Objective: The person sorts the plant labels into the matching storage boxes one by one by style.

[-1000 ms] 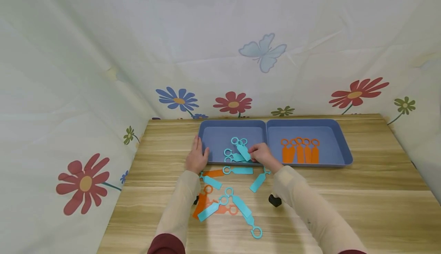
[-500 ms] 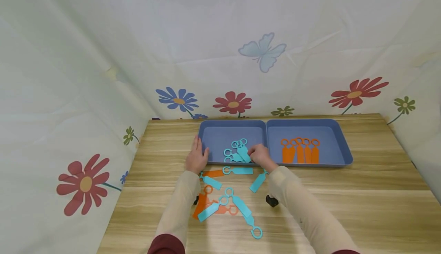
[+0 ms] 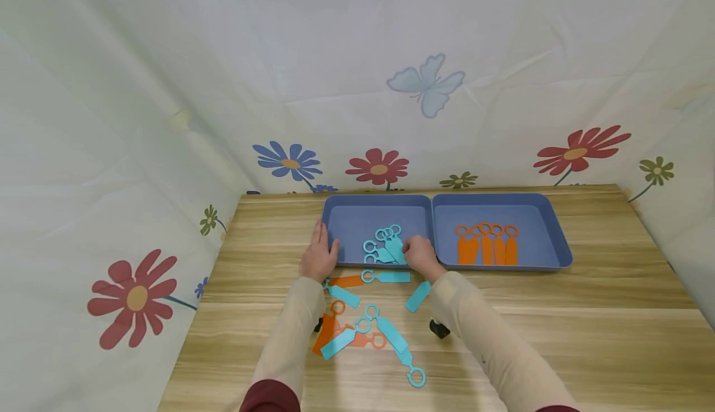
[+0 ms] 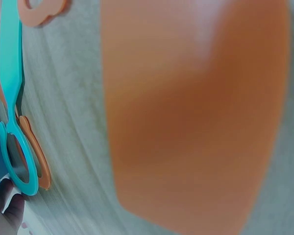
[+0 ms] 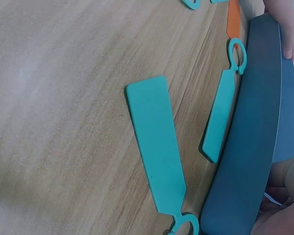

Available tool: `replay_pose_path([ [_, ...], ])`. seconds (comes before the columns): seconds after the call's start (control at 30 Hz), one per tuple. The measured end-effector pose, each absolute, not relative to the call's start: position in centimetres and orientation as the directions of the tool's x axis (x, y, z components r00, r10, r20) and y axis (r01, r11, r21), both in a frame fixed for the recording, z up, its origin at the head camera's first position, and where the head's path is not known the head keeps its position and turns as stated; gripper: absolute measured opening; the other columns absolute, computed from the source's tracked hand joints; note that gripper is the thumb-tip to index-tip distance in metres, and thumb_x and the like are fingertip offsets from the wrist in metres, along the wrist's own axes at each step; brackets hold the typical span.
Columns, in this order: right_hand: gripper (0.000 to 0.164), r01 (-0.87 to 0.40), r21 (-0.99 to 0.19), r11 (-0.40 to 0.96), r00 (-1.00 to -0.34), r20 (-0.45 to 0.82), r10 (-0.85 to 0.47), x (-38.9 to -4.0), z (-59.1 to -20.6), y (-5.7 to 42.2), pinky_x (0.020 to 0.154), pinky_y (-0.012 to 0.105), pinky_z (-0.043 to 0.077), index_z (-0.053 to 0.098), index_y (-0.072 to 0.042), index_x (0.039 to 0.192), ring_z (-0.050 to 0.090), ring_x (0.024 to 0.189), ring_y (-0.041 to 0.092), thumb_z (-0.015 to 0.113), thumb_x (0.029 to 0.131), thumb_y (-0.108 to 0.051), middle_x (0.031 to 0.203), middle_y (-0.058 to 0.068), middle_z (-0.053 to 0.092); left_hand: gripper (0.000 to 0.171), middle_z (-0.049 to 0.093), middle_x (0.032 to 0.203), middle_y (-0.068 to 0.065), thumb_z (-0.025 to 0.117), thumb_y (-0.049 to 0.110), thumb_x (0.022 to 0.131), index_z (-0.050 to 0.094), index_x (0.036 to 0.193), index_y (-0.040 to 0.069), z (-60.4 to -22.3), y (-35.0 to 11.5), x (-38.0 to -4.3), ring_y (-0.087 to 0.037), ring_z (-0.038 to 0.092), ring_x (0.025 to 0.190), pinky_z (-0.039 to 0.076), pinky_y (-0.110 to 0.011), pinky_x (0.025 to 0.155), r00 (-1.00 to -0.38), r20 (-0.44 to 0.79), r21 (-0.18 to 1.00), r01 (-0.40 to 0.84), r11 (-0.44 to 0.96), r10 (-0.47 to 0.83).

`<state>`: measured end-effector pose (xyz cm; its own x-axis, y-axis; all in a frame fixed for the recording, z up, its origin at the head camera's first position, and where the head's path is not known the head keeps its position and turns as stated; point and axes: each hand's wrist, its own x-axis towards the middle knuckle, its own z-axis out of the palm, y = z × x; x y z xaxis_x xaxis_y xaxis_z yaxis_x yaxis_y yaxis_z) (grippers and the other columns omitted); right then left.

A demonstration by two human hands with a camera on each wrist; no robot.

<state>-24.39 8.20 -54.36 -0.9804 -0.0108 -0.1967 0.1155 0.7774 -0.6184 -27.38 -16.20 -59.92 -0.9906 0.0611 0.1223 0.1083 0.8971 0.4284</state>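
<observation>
My left hand (image 3: pixel 319 257) lies along the left wall of the left blue tray (image 3: pixel 357 213), fingers straight outside and thumb at the rim. Its fingertips (image 4: pixel 13 213) show at the lower left corner in the left wrist view. Inside this tray several turquoise ring-ended tags (image 3: pixel 394 247) overlap near the front wall. Over that wall reaches my right hand (image 3: pixel 421 255), its fingers curled at the right edge of the tags. In the right wrist view the curled fingers (image 5: pixel 289 176) are partly behind the tray wall, with a thin pale sliver between them.
The right blue tray (image 3: pixel 516 213) adjoins the left one and holds several orange tags (image 3: pixel 486 247). Before the left tray lie loose turquoise tags (image 3: pixel 393 277) and orange tags (image 3: pixel 325 335), some crossing each other. A printed curtain (image 3: pixel 491 108) hangs behind the wooden table (image 3: pixel 603 306).
A turquoise tag held tilted in my right hand has come down flat onto the others in the left tray. My right hand has shifted slightly; the left has stayed still.
</observation>
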Motion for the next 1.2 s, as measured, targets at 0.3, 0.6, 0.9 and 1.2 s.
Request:
replay_pose_path([
  [0.3,0.016,0.117,-0.598,0.793,-0.980,-0.198,-0.005,-24.7,-54.8,8.1,0.066,0.032,0.039,0.058,-0.003,0.072,0.046,0.070,0.022,0.047,0.074,0.009,0.073,0.007,0.055,0.059,0.013,0.149,-0.003,0.036,0.037,0.092,0.026,0.139,0.003,-59.9,-16.2,-27.4,-0.033,0.058,0.076,0.045,-0.042,0.068,-0.991,0.119,0.425,0.103,0.899,0.058],
  [0.6,0.016,0.100,-0.587,0.804,-0.980,-0.200,-0.023,-24.1,-53.9,8.2,0.061,0.030,0.040,0.060,-0.002,0.080,0.046,0.067,0.019,0.047,0.073,0.006,0.079,0.009,0.058,0.060,0.018,0.148,-0.006,0.035,0.039,0.092,0.027,0.139,0.003,-59.8,-16.3,-27.4,-0.032,0.057,0.070,0.045,-0.041,0.063,-0.989,0.136,0.425,0.117,0.897,0.064],
  [0.9,0.033,-0.168,-0.576,0.800,-0.972,-0.037,-0.231,-22.6,-52.4,9.7,0.087,0.044,0.043,0.057,0.003,0.111,0.051,0.106,0.032,0.056,0.079,-0.006,0.114,0.019,0.057,0.058,0.018,0.148,-0.007,0.037,0.035,0.092,0.027,0.138,0.002,-59.8,-16.3,-27.5,-0.033,0.057,0.075,0.045,-0.041,0.067,-0.989,0.132,0.418,0.118,0.901,0.068],
  [1.2,0.052,-0.501,-0.359,0.788,-0.855,0.062,-0.515,-20.2,-52.2,11.3,0.097,0.052,0.032,0.045,-0.001,0.128,0.029,0.128,0.037,0.061,0.081,-0.015,0.137,0.020,0.036,0.065,0.004,0.150,0.006,0.028,0.049,0.091,0.018,0.142,0.009,-61.8,-16.8,-28.5,-0.033,0.053,0.065,0.043,-0.041,0.062,-0.983,0.165,0.460,0.148,0.875,0.080],
])
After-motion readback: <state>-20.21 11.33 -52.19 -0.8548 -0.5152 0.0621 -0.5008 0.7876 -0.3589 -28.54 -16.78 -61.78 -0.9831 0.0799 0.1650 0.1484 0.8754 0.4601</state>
